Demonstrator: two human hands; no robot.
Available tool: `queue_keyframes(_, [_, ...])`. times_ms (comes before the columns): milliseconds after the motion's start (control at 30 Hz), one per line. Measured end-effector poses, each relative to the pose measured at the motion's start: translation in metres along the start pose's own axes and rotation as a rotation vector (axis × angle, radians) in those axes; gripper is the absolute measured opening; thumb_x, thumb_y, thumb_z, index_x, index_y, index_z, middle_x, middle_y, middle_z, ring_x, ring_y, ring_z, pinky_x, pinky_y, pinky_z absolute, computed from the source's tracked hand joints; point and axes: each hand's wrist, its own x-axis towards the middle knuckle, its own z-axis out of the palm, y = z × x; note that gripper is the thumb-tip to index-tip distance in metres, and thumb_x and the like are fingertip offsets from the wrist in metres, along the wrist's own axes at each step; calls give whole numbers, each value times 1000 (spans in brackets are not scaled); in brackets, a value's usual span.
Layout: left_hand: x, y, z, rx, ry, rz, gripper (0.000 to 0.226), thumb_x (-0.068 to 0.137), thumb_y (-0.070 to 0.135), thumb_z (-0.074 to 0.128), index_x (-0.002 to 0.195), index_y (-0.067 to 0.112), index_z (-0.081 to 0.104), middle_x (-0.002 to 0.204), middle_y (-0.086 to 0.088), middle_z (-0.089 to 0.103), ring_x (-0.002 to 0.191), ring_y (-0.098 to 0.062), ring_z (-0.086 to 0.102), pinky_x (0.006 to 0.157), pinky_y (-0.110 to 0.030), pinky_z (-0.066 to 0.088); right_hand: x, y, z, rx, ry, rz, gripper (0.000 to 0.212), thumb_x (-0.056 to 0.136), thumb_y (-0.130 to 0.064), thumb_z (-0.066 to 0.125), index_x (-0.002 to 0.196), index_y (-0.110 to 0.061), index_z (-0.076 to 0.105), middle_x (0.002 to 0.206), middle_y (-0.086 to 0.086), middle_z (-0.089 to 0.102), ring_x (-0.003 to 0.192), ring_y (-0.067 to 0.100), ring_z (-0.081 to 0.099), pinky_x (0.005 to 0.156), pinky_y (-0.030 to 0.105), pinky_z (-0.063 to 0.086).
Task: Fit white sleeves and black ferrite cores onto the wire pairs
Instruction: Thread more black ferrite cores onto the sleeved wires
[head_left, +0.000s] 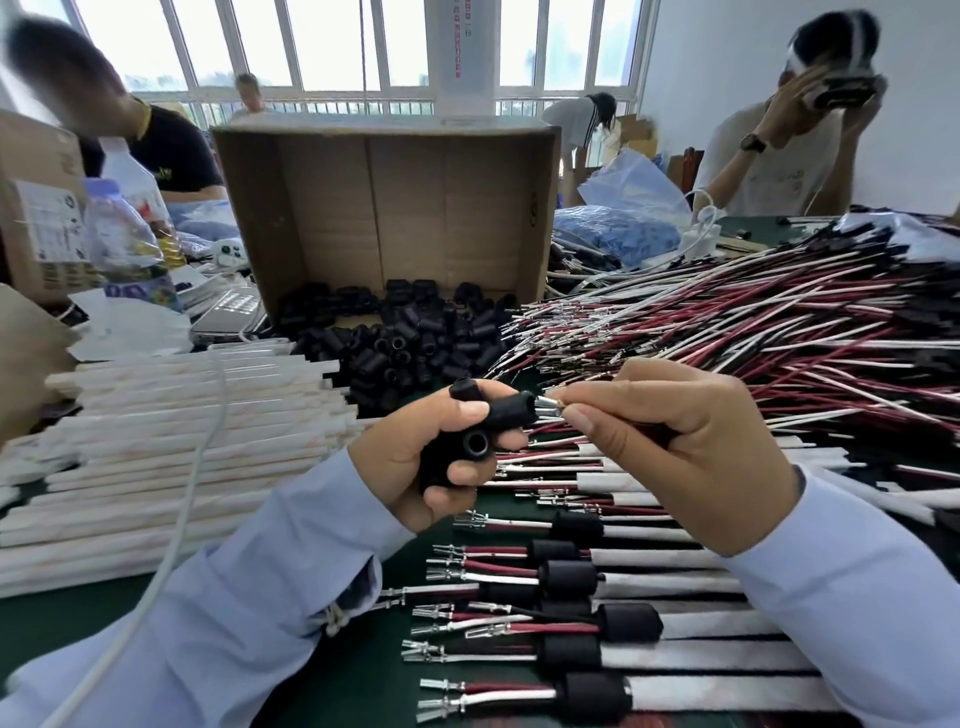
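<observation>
L hand (415, 462) grip curls round 3 black ferrite cores (475, 446), 1 of them pinched out betw. thumb & forefinger. R hand (691, 447) grip pinches 1 wire pair (548, 405), metal tips at that core's mouth, above the tabletop (337, 675). Approx. 7 cored, sleeved pairs (571, 652) lie below; 1 cardboard box (405, 208), 2 bottles (124, 234); red writing on pillar (462, 52) unreadable.

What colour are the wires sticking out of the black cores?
Each wire pair is one red, one white, clearest in the head view.
</observation>
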Motion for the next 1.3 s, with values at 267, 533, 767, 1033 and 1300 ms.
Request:
queue_keyframes(267, [0, 1, 0, 83, 82, 9, 22, 72, 16, 47, 78, 16, 68, 64, -5, 62, 37, -4, 40, 28, -9, 29, 0, -7, 0, -274, -41, -42, 20, 90, -29, 59, 96, -24, 76, 60, -6, 51, 54, 10, 47, 47, 30, 43])
queue_keyframes(533, [0, 3, -10, 452, 26, 139, 14, 75, 21, 65, 88, 22, 68, 72, -7, 69, 42, -8, 47, 34, -12, 33, -3, -14, 0, -403, -158, 14, 29, 89, -36, 50, 106, -32, 73, 66, -9, 57, 56, 5, 48, 48, 26, 40])
queue_keyframes(767, [0, -9, 2, 856, 51, 193, 19, 80, 8, 74, 94, 10, 60, 70, 2, 61, 48, -8, 48, 42, -20, 42, -7, -14, 18, -424, -430, 160, 63, 74, -56, 50, 131, -35, 37, 82, -13, 59, 68, 12, 53, 62, 28, 41])
queue_keyframes(1033, [2, -13, 7, 814, 111, 422, 23, 73, 8, 78, 81, 2, 56, 74, -5, 56, 68, -11, 52, 67, -22, 44, 1, -7, 17, -163, -438, 236, 41, 69, -59, 61, 99, -32, 51, 67, -7, 59, 61, 11, 54, 60, 32, 47])
queue_keyframes(1300, [2, -14, 19, 637, 209, 476, 9, 80, 15, 66, 80, 8, 60, 57, 10, 55, 48, -5, 48, 42, -15, 38, 6, 1, 2, -254, -339, 112, 52, 79, -63, 56, 68, -12, 61, 69, -6, 54, 68, 13, 48, 61, 29, 40])
